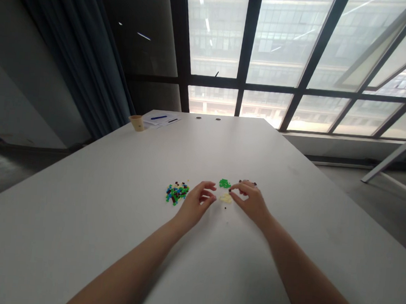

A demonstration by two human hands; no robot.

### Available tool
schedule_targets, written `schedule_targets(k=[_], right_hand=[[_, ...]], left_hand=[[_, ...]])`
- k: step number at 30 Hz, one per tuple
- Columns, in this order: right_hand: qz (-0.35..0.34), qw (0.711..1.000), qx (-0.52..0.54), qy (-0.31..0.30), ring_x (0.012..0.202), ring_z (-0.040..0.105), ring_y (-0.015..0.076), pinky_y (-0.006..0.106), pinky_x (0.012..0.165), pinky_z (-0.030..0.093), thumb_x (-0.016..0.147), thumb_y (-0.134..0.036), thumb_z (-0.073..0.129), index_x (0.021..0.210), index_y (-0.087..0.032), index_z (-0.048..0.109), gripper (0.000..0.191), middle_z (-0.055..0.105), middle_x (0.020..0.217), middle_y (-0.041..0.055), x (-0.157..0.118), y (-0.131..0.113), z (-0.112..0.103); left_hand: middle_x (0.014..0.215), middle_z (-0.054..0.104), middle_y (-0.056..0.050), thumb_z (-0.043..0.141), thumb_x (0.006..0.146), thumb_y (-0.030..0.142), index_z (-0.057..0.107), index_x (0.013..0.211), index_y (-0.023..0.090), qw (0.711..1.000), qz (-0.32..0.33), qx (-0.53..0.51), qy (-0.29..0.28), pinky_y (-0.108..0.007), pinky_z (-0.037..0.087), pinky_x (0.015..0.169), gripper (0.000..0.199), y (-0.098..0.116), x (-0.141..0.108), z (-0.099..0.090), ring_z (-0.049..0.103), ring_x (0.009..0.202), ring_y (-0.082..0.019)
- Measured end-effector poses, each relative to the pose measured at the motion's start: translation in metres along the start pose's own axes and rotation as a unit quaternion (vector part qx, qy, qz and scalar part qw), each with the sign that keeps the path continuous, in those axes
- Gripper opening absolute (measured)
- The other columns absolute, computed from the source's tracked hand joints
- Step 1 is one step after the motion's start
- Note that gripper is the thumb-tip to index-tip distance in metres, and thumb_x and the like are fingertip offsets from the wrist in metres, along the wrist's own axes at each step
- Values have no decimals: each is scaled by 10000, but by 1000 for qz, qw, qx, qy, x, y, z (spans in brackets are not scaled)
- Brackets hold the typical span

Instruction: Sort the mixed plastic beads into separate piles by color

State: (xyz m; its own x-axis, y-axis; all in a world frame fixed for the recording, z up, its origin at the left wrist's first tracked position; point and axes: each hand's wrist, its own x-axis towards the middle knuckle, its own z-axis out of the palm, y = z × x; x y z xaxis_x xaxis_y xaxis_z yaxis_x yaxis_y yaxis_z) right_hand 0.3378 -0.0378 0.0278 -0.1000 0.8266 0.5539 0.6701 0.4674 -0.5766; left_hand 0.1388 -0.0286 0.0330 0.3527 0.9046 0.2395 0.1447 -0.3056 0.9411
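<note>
My left hand (196, 202) hovers over the table with its fingers curved and apart, holding nothing. Beside it on the left lies a mixed heap of small building bricks (176, 193) in green, blue, brown and cream. Thumb and index finger of my right hand (252, 201) pinch a tiny dark brown brick (230, 190). Between the hands is a pile of green bricks (224, 183), and nearer to me a pile of pale yellow bricks (226, 198). Some dark brown bricks (255, 183) show behind my right hand, which partly hides them.
One tiny dark piece (225, 208) lies alone on the white table (193, 273). At the far left stand a tan paper cup (137, 123) and papers (156, 120) with a blue pen (159, 117). Two dark round discs (218, 119) are at the far edge.
</note>
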Motion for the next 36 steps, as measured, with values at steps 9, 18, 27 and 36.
schedule_targets(k=[9,18,27,36], right_hand=[[239,943,-223,58,599,474,134,260,591,352,721,-299,517,802,-207,696,217,521,675,18,-4,101,-30],[279,932,-231,30,695,530,169,269,623,366,740,-318,454,881,-206,692,298,614,801,69,-4,106,-25],[266,949,-145,90,508,466,132,242,502,321,721,-409,437,663,-145,633,334,519,507,8,-3,72,-29],[219,963,-142,70,450,398,101,233,465,276,728,-400,441,497,-174,449,324,411,447,-27,-4,61,-20]], left_hand=[[1007,581,-63,523,754,274,519,1001,200,998,4,52,-17,-244,462,670,258,0,0,-2,567,772,-122],[975,597,-57,536,731,275,540,985,202,998,5,59,32,-238,452,650,264,-6,8,-12,563,763,-126],[870,606,-64,458,748,249,642,834,178,927,-6,292,234,-314,439,730,215,-37,36,-97,542,728,-164],[1002,587,-89,431,777,198,679,902,258,872,-61,480,76,-388,411,726,284,-63,33,-82,502,949,-265]])
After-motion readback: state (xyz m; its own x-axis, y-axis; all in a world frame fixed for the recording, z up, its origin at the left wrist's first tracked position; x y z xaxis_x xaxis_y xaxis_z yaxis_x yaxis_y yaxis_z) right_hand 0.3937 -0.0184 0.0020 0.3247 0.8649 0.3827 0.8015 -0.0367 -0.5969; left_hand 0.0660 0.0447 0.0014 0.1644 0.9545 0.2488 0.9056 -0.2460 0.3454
